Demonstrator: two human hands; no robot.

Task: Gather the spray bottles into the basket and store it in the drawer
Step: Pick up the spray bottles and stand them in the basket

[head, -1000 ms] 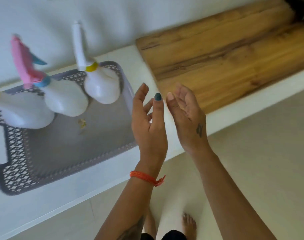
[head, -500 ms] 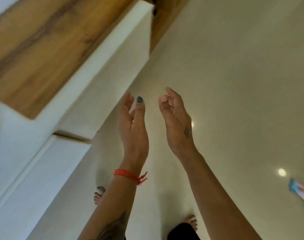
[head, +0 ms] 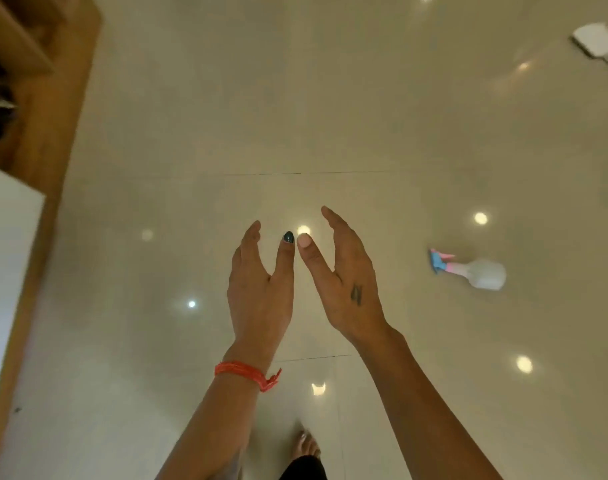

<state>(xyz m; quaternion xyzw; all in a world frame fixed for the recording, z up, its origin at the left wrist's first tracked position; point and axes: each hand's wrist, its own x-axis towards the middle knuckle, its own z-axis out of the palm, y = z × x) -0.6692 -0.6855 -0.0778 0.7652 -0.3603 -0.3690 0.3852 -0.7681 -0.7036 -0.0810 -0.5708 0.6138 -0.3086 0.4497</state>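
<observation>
Spray bottle now nearer hands.

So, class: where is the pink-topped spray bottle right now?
In the head view the spray bottle lies on its side on the glossy floor, to the right of the open right hand, apart from it and untouched.
</observation>
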